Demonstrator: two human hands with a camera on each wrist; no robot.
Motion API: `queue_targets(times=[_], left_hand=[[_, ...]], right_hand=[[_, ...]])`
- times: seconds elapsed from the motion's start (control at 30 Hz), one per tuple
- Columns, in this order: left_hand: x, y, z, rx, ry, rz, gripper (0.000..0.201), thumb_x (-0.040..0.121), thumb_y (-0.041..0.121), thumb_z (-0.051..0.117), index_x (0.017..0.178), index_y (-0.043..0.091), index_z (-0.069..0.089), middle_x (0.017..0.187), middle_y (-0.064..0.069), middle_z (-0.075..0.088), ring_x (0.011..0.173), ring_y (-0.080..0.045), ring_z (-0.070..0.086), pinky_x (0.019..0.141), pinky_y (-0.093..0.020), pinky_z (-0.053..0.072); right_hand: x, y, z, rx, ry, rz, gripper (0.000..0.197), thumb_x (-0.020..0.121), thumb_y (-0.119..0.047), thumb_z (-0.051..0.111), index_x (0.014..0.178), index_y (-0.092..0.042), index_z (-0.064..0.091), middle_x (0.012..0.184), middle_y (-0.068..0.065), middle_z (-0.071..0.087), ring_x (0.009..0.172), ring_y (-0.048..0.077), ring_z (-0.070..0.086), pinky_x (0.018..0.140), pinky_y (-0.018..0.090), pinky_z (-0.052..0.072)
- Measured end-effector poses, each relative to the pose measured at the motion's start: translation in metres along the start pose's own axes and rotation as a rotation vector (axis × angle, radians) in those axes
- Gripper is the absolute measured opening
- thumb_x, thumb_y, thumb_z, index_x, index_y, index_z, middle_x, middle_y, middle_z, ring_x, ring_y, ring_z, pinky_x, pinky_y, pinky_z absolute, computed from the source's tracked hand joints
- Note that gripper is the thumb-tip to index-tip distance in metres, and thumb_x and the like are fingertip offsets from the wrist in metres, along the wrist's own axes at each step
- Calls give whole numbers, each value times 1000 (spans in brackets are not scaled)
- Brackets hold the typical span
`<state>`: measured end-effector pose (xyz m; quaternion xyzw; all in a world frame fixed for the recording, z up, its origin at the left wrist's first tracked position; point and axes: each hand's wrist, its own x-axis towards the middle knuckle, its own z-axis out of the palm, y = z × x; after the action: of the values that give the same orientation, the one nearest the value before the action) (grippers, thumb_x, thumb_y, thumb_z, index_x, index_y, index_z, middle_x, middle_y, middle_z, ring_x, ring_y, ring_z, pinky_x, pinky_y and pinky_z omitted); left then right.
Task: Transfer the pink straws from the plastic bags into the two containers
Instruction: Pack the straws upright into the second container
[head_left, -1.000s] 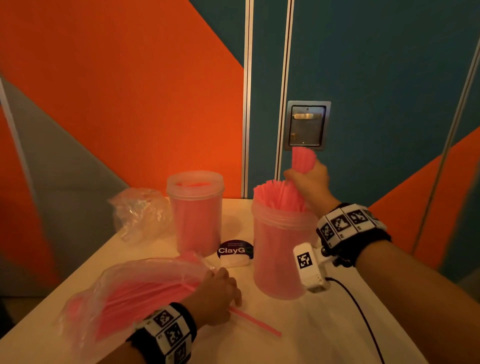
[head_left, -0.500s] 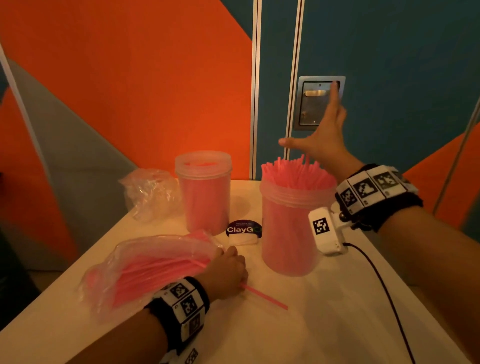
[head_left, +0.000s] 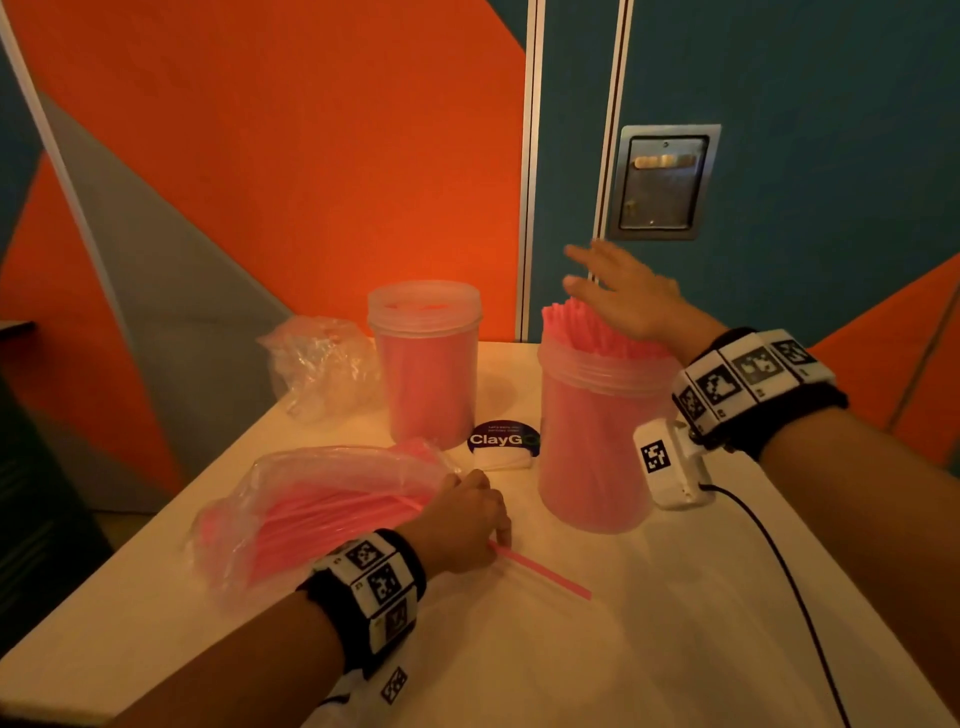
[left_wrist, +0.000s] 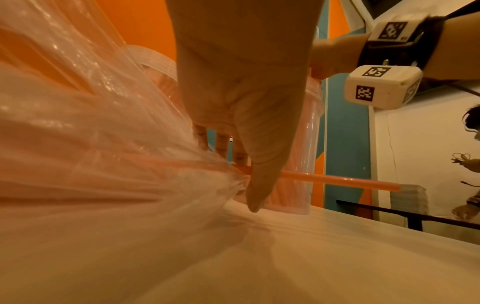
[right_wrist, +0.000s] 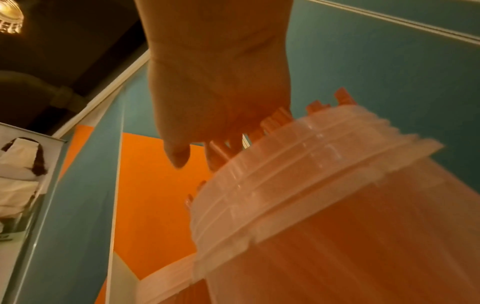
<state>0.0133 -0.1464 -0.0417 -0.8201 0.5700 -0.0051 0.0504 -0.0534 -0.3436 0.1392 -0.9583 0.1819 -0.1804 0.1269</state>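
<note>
right hand (head_left: 631, 299) flat and spread, palm down, over the tips of the pink straws (head_left: 597, 332) that stick out of the nearer clear container (head_left: 592, 441) on the right side of the pale table (head_left: 571, 649), fingers straight, gripping nothing

left hand (head_left: 462, 519) curled at the mouth of the clear plastic bag (head_left: 311, 509) lying on its side on the table, thumb and fingers pinching the gathered plastic, bag part full of pink straws; single loose straw (head_left: 540, 569) poking out from under that hand along the tabletop

second container (head_left: 426, 364) farther back and to the left, packed with straws below its rim; crumpled bag (head_left: 322, 364) beside it near the far left edge; dark round claygo sticker (head_left: 501, 439) on the table between the two containers
</note>
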Motion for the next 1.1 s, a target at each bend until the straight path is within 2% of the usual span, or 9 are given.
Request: queue_targets(times=[0.1,0.17,0.3,0.43,0.5,0.63,0.77,0.87,1.1], left_hand=[[1,1,1,10,1,6,28,86,29,59,113,28,64,129,6,53,123,-21,34,95,-37,27],[0,-1,-1,-24,-12,11,36,81,34,66,117,30,61,133,6,49,125,-21,32,98,-38,25],[-18,-10,-21,-167,-22,14,68,67,46,76,129,36,48,139,9,38,128,-13,21,106,-42,14],[-51,-36,-52,-416,160,-75,36,74,36,75,106,22,64,98,9,56,87,-3,44,78,-20,36],[-67,-51,-57,-385,198,-157,17,83,26,68,94,14,67,84,4,62,67,-3,48,66,-20,35],[-89,-75,-40,-202,171,-397,29,86,18,59,114,15,64,118,-1,63,104,-17,57,86,-22,40],[-100,-84,-17,-163,157,-455,43,83,14,61,126,16,56,126,-5,53,115,-21,52,95,-23,38],[-104,-86,-7,-158,138,-518,31,87,14,54,117,14,62,118,-4,60,109,-20,55,88,-21,40],[-116,-96,2,-129,153,-597,28,90,9,51,115,15,62,116,-2,60,104,-16,57,91,-23,47]], right_hand=[[-14,-7,1,-90,-333,-12,55,98,-52,14,149,-31,11,159,-2,-1,145,24,-7,113,48,-10],[-15,-5,1,-96,-358,-40,53,99,-51,13,149,-32,13,159,-4,2,145,20,-5,114,43,-8],[-5,2,4,-139,-69,-22,67,88,-68,21,147,-36,18,158,-2,12,145,26,12,112,60,5],[-35,-33,15,-69,293,-286,44,94,-42,45,132,-22,48,138,3,46,130,24,36,105,44,25],[-51,-55,31,-21,246,-421,27,92,-30,51,112,-16,61,118,4,57,111,20,46,95,37,34],[-75,-74,92,-123,-272,-441,24,90,-32,52,87,-11,62,96,9,65,85,23,58,76,38,49],[-101,-73,148,-409,-537,-365,38,91,-33,54,121,-11,47,116,12,56,103,29,56,74,35,41],[-108,-69,162,-410,-491,-378,31,95,-10,43,126,-9,43,122,14,54,108,32,55,81,37,44],[-89,-98,145,-309,-195,-538,40,92,-1,41,124,-21,54,111,6,63,99,27,61,67,30,38]])
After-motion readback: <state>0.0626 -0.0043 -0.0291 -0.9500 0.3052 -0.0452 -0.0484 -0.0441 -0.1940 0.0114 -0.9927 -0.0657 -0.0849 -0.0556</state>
